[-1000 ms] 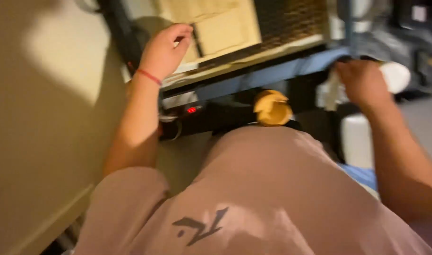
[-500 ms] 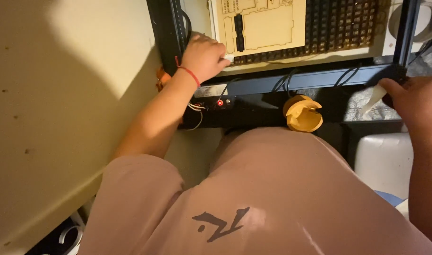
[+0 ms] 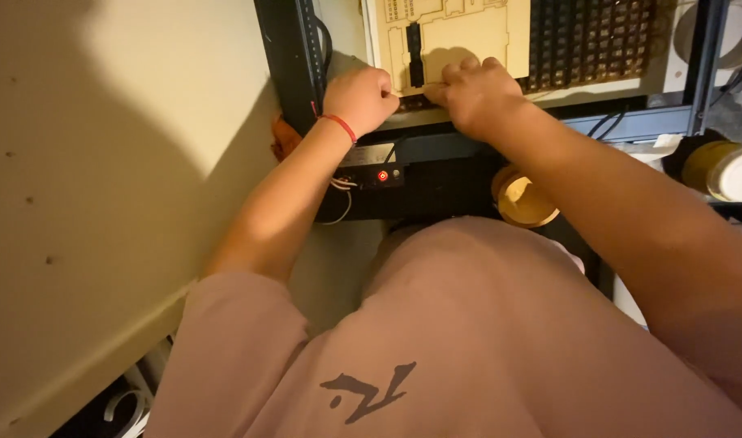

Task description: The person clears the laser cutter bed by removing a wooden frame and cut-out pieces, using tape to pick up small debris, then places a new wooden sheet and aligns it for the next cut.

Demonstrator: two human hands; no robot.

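Note:
A thin pale wooden sheet (image 3: 468, 32) with cut outlines lies on a dark honeycomb bed (image 3: 598, 40) inside a black metal frame (image 3: 294, 57). My left hand (image 3: 359, 99), a red band at its wrist, is curled at the sheet's near left corner. My right hand (image 3: 472, 93) sits just beside it, fingers bent over the sheet's near edge. Both hands press against that edge; the fingertips are hidden under the knuckles.
A small control box with a lit red button (image 3: 382, 175) and loose wires hangs below the frame. A yellowish tape roll (image 3: 523, 199) sits under my right forearm, another roll (image 3: 724, 169) at far right. A beige wall (image 3: 103, 162) is close on the left.
My right hand has swung in from the far right to the sheet's near edge, next to my left hand. My left hand stayed at the sheet's corner.

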